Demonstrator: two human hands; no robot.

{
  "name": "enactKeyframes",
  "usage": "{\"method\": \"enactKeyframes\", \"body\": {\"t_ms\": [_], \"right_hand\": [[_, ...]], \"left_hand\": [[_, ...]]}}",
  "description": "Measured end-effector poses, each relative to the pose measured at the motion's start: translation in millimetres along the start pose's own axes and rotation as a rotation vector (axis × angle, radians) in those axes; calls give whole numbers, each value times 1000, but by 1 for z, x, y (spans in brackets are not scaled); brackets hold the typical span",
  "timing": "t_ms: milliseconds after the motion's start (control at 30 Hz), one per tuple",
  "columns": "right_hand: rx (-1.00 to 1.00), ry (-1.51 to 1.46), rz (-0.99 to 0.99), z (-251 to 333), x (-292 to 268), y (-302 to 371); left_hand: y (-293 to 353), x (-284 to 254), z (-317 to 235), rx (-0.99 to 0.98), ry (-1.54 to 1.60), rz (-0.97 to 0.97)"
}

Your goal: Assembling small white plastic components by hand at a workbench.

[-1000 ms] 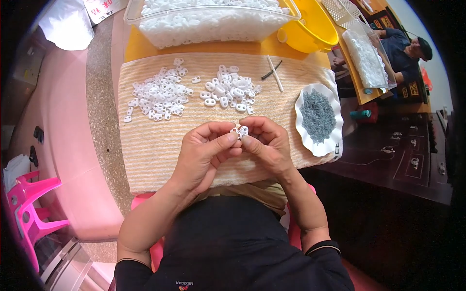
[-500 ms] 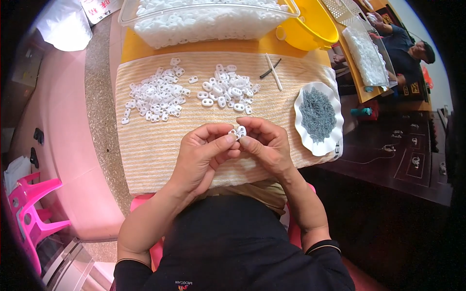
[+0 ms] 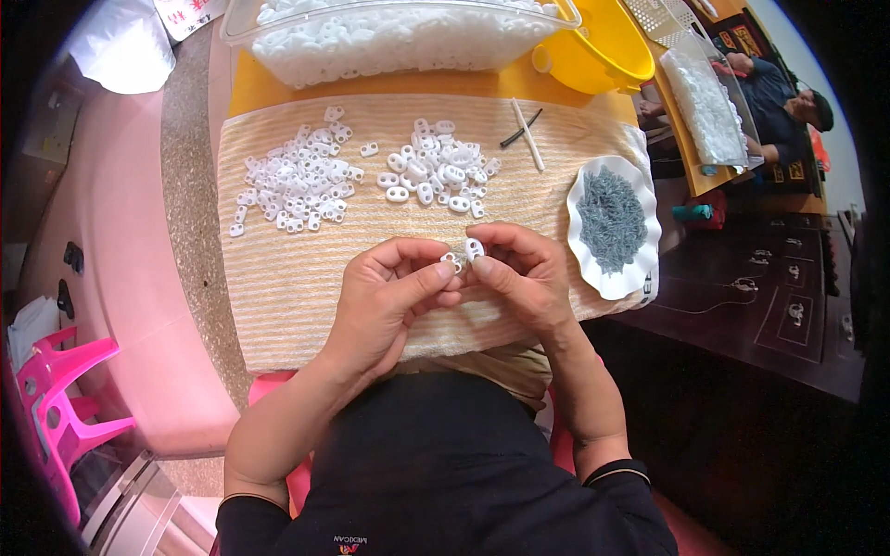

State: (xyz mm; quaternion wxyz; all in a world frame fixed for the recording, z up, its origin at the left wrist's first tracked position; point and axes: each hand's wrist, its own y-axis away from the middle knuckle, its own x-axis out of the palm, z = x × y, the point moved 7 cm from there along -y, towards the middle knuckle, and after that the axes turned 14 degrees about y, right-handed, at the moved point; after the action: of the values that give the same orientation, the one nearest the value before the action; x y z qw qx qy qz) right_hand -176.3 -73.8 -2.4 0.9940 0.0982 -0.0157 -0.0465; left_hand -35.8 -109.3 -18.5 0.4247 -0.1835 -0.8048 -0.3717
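My left hand [image 3: 389,287] pinches a small white plastic piece with holes [image 3: 451,260] between thumb and fingers. Close beside it, my right hand [image 3: 528,273] grips a thicker white oval two-hole piece [image 3: 474,248], tilted on edge. Both hands hover over the near part of a striped cloth [image 3: 306,306]. Beyond them lie a pile of flat white two-hole pieces [image 3: 297,181] and, to its right, a smaller pile of rounded oval pieces [image 3: 436,167]. Right of my right hand stands a white wavy-edged dish [image 3: 652,227] full of small grey screw-like parts [image 3: 612,222].
A white stick [image 3: 528,134] crosses a black stick [image 3: 510,141] on the cloth. At the far edge stand a clear tub of white pieces [image 3: 389,56] and a yellow basin [image 3: 603,56]. Another person [image 3: 779,102] sits at the far right. Pink stools [image 3: 69,408] stand at left.
My hands have drawn slightly apart, my right moving a little rightward with the oval piece, so a narrow gap shows between the two pieces. The view has shifted slightly.
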Motion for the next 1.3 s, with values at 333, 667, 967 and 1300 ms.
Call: {"method": "enactKeyframes", "body": {"t_ms": [333, 667, 967, 1300], "right_hand": [[-21, 71, 20, 1, 0, 0], [10, -1, 9, 2, -1, 0], [-40, 91, 17, 6, -2, -1], [-82, 153, 37, 5, -3, -2]], "left_hand": [[0, 0, 0, 4, -59, -14], [0, -1, -1, 3, -83, -14], [0, -2, -1, 1, -99, -25], [-1, -3, 0, 6, -126, -26]]}}
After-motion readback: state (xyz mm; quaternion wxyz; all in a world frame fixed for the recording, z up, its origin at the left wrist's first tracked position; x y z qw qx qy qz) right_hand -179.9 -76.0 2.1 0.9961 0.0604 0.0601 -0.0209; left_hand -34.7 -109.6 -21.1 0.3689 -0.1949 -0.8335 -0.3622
